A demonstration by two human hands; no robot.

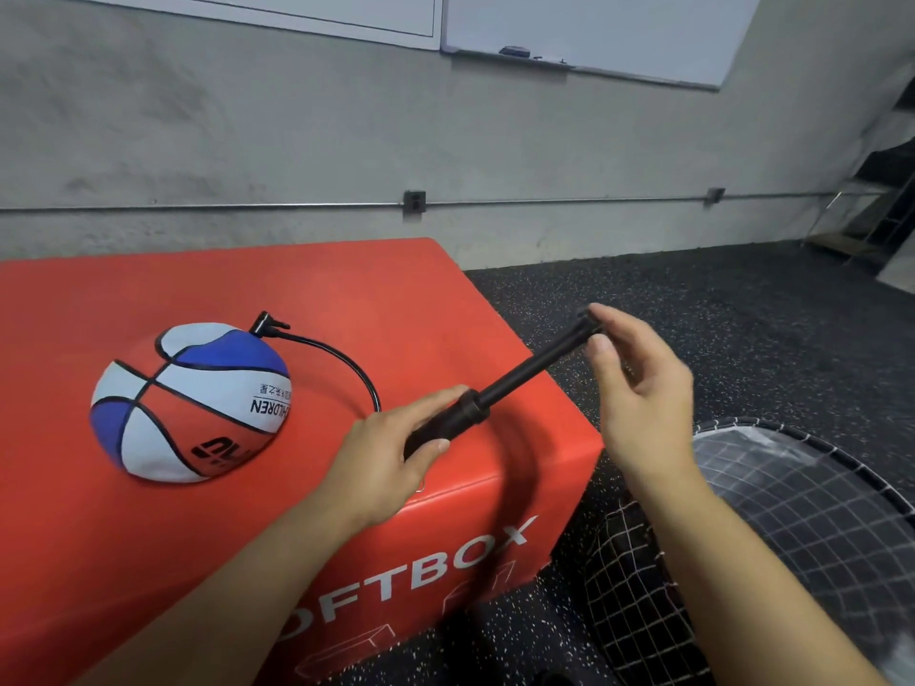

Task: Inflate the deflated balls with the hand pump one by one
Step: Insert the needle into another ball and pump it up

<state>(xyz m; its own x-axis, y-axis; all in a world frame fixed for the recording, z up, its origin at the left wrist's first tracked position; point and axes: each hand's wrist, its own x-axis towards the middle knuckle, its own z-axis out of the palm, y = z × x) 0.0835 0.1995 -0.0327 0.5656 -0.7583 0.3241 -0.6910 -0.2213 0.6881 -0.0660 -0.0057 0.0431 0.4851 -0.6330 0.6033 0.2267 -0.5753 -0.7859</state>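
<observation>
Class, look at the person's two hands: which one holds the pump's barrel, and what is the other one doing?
The left hand grips the pump barrel on the red box; the right hand is at the extended handle end.

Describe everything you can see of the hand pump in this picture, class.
The hand pump is black, seemingly plastic, and lies tilted above the red box. Its thin rod is drawn out of the thicker barrel. The left hand grips the barrel; the right hand pinches the handle end. A thin black hose curves from it to the ball.
</observation>
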